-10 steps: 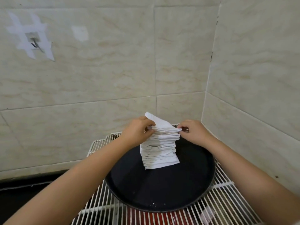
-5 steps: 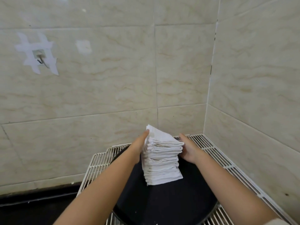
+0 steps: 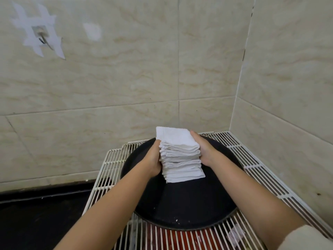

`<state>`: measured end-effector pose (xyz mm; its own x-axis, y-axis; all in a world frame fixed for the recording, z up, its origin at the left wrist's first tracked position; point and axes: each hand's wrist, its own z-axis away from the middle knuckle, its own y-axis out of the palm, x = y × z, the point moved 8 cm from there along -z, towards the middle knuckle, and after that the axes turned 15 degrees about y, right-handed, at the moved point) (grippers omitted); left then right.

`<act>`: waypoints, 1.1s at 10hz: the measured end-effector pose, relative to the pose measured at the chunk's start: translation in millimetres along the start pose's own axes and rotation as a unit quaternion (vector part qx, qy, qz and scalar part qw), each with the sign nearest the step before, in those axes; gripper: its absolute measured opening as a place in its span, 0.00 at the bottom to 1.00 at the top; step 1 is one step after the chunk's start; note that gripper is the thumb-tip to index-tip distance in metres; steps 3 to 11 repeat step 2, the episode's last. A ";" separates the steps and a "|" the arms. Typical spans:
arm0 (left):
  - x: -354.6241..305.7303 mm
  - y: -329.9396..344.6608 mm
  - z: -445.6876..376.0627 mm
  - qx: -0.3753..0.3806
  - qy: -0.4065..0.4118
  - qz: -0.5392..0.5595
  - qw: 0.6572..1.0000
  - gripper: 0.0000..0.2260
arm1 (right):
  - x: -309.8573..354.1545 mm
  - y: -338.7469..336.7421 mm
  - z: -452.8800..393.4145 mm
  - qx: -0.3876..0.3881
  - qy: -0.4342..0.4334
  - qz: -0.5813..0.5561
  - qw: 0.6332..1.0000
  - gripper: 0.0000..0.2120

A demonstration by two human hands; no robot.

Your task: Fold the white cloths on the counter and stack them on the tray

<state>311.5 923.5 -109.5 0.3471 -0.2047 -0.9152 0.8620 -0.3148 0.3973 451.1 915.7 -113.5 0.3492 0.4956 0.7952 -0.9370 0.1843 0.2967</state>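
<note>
Forearms, two of them, reach in from the bottom edge of the view and meet at a single stack of folded white cloths (image 3: 181,156); the layers are too many and too thin to count. Nearest the camera, the white wire rack (image 3: 266,170) shows red and pale things dimly through its bars, too blurred to name. One round black tray (image 3: 189,210) sits on the rack, its near rim just inside the rack's front part, with bare dark surface open between that rim and the stack. The stack stands on the far half of the tray. The left hand (image 3: 153,159) presses flat against the stack's left side, fingers held together and extended along the layers; the right hand (image 3: 204,150) does likewise on the right side, so the pile is squeezed between two palms. Bare rack bars lie open on both sides of the tray. To the left a black counter (image 3: 36,217) runs out of view. Beyond, two tiled walls meet in a corner behind the rack, and one wall hook (image 3: 42,37) is taped high on the left.
</note>
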 end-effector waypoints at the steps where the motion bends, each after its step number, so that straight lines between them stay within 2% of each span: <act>1: -4.4 3.6 -4.5 0.004 -0.001 -0.050 0.999 0.24 | -1.2 -5.6 4.2 -0.006 -0.013 0.000 1.000 0.21; 2: -14.5 11.5 9.9 0.034 -0.003 -0.071 0.997 0.28 | 8.7 -6.5 24.0 -0.036 -0.035 -0.013 0.999 0.17; 11: -14.5 11.5 9.9 0.034 -0.003 -0.071 0.997 0.28 | 8.7 -6.5 24.0 -0.036 -0.035 -0.013 0.999 0.17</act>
